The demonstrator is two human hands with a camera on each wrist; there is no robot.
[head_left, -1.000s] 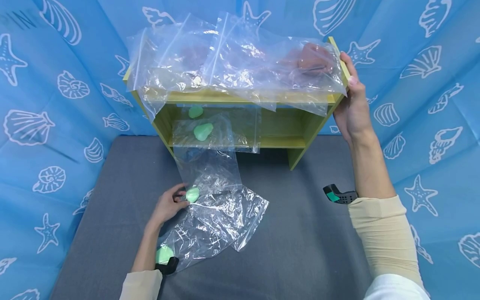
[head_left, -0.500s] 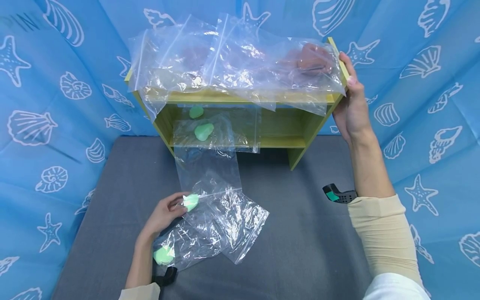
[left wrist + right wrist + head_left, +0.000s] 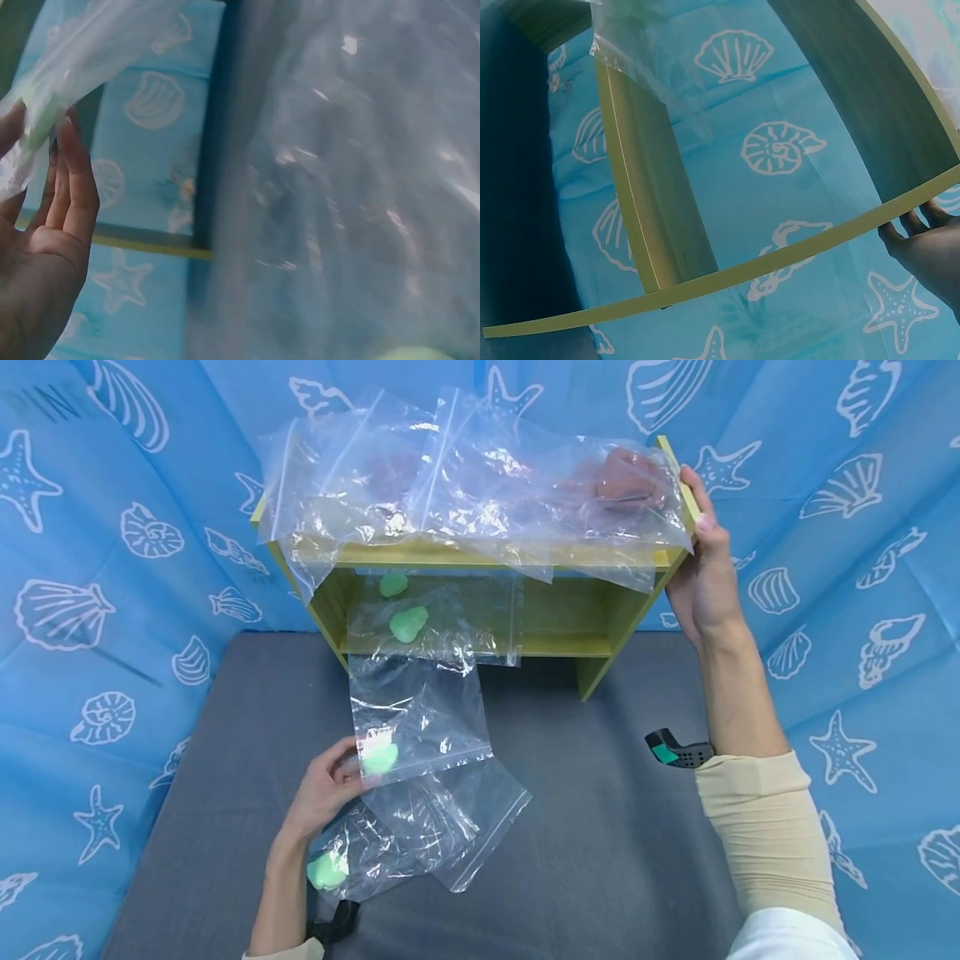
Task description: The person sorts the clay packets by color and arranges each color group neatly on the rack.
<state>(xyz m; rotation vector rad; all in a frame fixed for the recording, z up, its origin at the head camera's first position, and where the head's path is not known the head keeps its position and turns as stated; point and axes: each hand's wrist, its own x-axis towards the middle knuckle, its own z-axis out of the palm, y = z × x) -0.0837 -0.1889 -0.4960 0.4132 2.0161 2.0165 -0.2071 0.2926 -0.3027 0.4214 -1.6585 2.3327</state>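
Observation:
My left hand (image 3: 351,770) pinches a clear zip bag (image 3: 423,714) by its lower left corner, with a pale green lump (image 3: 378,758) inside it at my fingertips. The bag is raised above the grey table (image 3: 600,827). Under it lie two more crumpled clear bags (image 3: 427,835), one holding a green lump (image 3: 327,870). In the left wrist view, my left hand's fingers (image 3: 71,187) show beside blurred plastic (image 3: 360,187). My right hand (image 3: 701,539) grips the right side panel of a yellow-green shelf (image 3: 600,647), thumb in front. Its fingers (image 3: 922,244) appear behind the shelf panel (image 3: 870,82).
Several clear bags (image 3: 465,485) cover the shelf top, one with a brown lump (image 3: 630,481). Bags with green lumps (image 3: 407,622) sit on the middle shelf. Blue seashell cloth (image 3: 112,568) walls the table on three sides.
My left hand has lifted the bag with the green lump; it now spreads flat above the other bags. The bags underneath shifted slightly. My right hand has stayed on the shelf.

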